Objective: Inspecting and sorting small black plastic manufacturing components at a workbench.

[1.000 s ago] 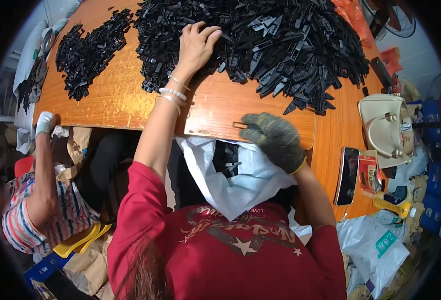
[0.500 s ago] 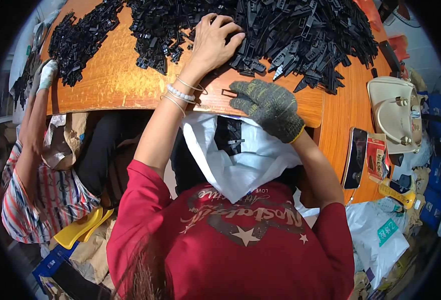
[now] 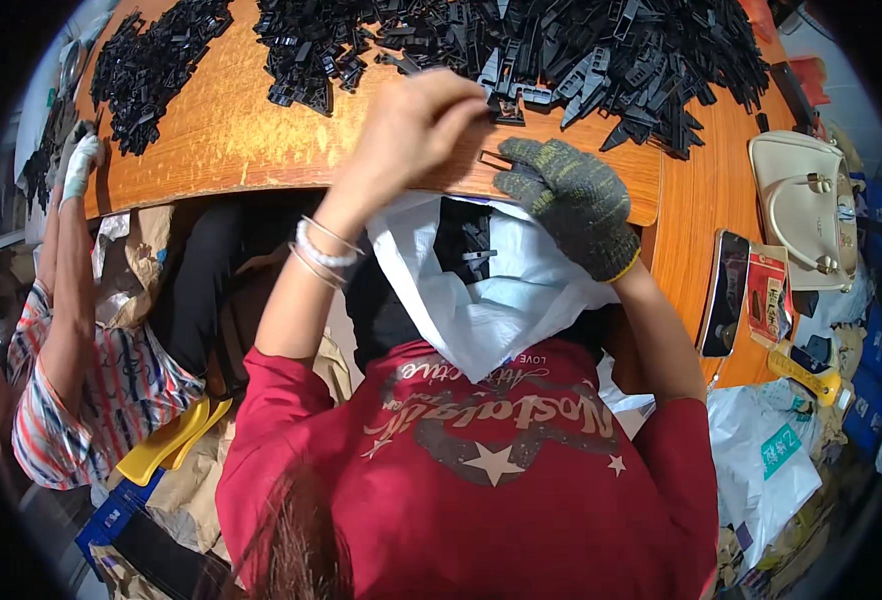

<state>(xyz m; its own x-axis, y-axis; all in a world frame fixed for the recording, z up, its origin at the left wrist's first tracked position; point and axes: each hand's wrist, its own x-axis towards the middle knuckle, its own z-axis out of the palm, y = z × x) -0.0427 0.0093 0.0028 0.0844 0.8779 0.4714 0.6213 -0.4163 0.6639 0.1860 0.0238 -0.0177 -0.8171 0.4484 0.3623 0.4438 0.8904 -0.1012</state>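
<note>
My bare left hand [image 3: 406,130], with several bracelets at the wrist, is over the table at the near edge of the black plastic parts [image 3: 601,70]. Its fingers are bent in toward the thumb, blurred by motion; whatever is at their tips is hidden. On my right hand [image 3: 571,200] is a dark knitted glove. Its fingers are closed on a small black rectangular plastic frame [image 3: 493,160], which sticks out past the fingertips. Below the table edge, a white woven sack [image 3: 501,320] lies open against my lap, with black parts [image 3: 473,245] inside.
Separate heaps of black parts [image 3: 306,55] lie along the wooden table [image 3: 211,150]. At the right are a phone [image 3: 726,290], a red packet [image 3: 767,295] and a cream handbag [image 3: 796,200]. A co-worker's gloved hand [image 3: 81,165] is at the table's left end.
My left hand has drawn back toward me off the heap, its spread fingers now bent in. My gloved right hand has shifted slightly right, and the small frame has moved with it.
</note>
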